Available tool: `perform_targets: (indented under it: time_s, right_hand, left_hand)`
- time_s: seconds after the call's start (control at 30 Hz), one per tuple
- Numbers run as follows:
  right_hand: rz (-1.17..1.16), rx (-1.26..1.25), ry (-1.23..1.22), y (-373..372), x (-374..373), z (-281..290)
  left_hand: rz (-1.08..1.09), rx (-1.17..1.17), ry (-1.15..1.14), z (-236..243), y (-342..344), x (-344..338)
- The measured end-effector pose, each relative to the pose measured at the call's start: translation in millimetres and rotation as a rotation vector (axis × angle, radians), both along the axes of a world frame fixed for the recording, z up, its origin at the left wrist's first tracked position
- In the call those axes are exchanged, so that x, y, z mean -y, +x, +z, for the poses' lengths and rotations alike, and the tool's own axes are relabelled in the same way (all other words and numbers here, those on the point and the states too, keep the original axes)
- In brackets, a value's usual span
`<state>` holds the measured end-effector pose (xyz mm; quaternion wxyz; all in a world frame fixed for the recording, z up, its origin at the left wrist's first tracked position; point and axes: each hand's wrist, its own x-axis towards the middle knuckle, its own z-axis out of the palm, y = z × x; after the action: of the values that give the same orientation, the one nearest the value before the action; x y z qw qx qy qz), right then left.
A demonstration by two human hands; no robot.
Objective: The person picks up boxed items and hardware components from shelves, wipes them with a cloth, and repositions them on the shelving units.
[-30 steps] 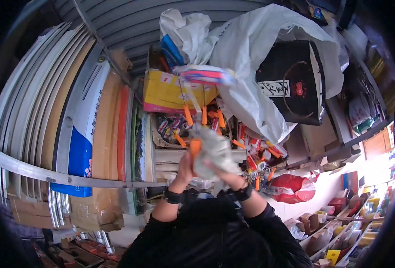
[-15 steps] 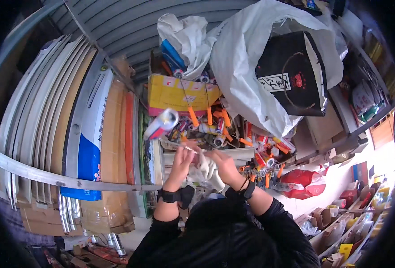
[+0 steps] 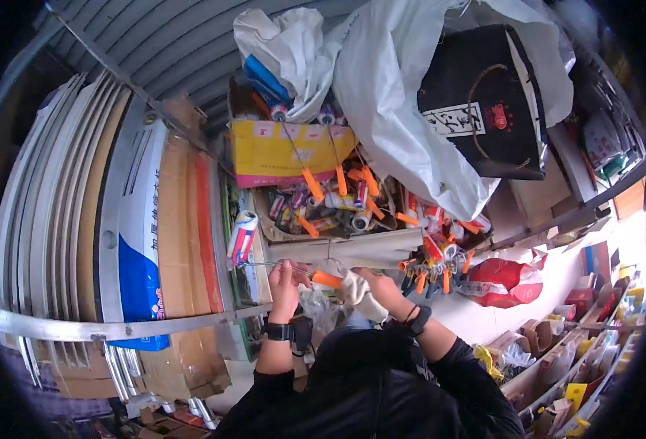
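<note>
A paint roller (image 3: 327, 279) with an orange handle lies crosswise between my hands. Its thin metal rod runs left to a sleeve (image 3: 243, 235) in a red, white and blue wrapper. My left hand (image 3: 285, 290) is closed, with the rod pinched near the handle. Around a bunched white cloth (image 3: 362, 294), my right hand (image 3: 387, 295) is also closed. That cloth covers the outer end of the orange handle. Beyond my hands, a carton (image 3: 352, 235) holds several more rollers with orange handles and wrapped sleeves.
Long panels and boxes (image 3: 136, 234) stand at the left behind a metal rail (image 3: 125, 331). A yellow box (image 3: 286, 155) sits at the back, beside a large white sack (image 3: 388, 95) with a black bag (image 3: 476, 102). A red package (image 3: 505, 282) and goods shelves lie to the right.
The roller's sleeve has swung down and the orange handle now shows between my hands. My left hand has moved slightly left and lower; my right hand, with the cloth, has shifted right.
</note>
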<state>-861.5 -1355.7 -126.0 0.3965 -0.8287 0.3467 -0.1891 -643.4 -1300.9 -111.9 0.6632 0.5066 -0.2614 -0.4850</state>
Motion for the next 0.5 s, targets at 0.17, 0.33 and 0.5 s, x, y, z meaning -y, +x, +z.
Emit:
perform_targets:
  time_s: [0.17, 0.33, 0.5]
  right_hand:
    - [-0.480, 0.125, 0.479, -70.1, -10.1, -92.2]
    - [-0.655, 0.042, 0.416, -124.8, -37.4, -60.1]
    - [-0.918, 0.102, 0.675, -173.6, -96.5, -110.2]
  left_hand:
    - [0.071, -0.075, 0.222, -91.9, 65.6, 25.7]
    - [0.021, -0.033, 0.453, -174.4, 128.7, 92.1]
    - [-0.093, -0.076, 0.701, -266.8, 150.3, 161.5]
